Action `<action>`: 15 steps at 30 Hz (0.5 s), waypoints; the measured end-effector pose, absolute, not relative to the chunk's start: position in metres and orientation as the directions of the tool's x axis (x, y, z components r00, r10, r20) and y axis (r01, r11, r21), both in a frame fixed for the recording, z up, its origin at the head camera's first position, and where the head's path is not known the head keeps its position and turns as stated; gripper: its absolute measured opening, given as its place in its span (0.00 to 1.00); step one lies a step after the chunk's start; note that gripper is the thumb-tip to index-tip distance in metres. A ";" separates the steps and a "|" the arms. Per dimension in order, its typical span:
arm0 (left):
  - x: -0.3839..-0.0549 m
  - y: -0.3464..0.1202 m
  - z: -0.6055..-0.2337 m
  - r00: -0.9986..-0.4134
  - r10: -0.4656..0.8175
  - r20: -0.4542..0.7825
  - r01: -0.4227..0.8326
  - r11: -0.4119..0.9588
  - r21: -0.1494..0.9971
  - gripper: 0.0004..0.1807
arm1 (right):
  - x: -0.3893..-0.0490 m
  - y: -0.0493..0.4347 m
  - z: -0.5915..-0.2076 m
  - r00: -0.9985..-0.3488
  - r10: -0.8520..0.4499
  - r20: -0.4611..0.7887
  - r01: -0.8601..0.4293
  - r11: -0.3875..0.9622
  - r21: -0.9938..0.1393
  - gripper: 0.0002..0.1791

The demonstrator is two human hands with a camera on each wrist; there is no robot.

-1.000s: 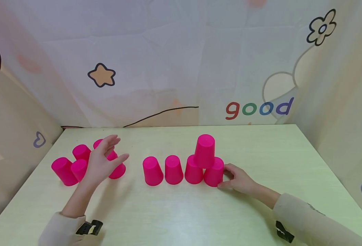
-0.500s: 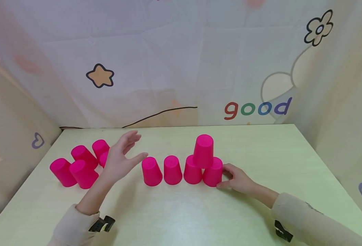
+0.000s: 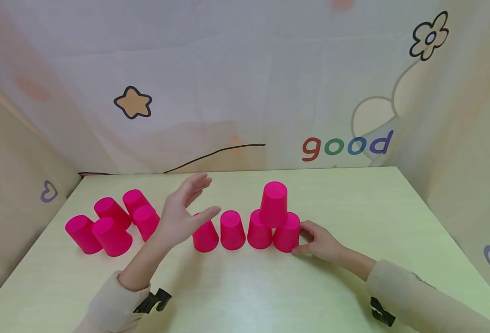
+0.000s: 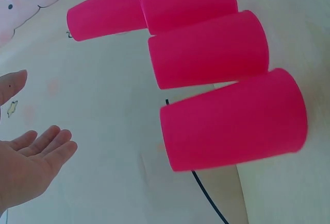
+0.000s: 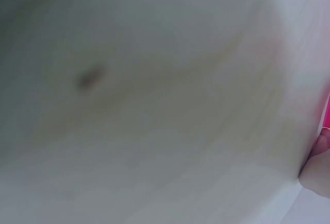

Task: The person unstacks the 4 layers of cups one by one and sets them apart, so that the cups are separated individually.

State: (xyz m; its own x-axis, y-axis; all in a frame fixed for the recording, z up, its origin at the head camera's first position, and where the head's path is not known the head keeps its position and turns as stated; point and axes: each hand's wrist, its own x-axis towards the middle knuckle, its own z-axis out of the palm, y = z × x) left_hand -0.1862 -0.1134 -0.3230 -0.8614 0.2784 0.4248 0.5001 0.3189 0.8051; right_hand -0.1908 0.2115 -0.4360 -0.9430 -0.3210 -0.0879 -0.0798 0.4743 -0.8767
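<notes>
Pink cups stand upside down in a row on the table. One upturned pink cup (image 3: 274, 205) rests on the tops of the two rightmost ones. At the row's right end, my right hand (image 3: 321, 243) holds the base pink cup (image 3: 286, 236) from the side, thumb at the front and fingers partly hidden behind it. My left hand (image 3: 182, 217) is raised with fingers and thumb spread, holding nothing. It partly covers the leftmost pink cup (image 3: 206, 238) of the row. In the left wrist view, the left hand's fingers (image 4: 38, 149) are apart from the cups.
At the table's left are several more upturned pink cups, among them a front pink cup (image 3: 113, 237) and a back pink cup (image 3: 134, 200). A printed cloth (image 3: 211, 92) hangs behind the table (image 3: 236, 296) and along its sides.
My left hand has moved right, from over the left group of cups to the left end of the row, uncovering that group. The right hand and the stacked cups have stayed put.
</notes>
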 end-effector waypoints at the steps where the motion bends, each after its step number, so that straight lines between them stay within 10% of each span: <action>1: -0.186 -0.112 -0.322 -0.859 0.280 0.428 0.503 0.311 0.806 0.35 | -0.191 0.211 -0.436 -0.943 -0.320 -0.090 -0.077 0.475 -0.876 0.33; 15: -0.190 -0.081 -0.317 -0.845 0.301 0.442 0.515 0.240 0.823 0.34 | -0.191 0.212 -0.437 -0.940 -0.334 -0.078 -0.106 0.498 -0.861 0.34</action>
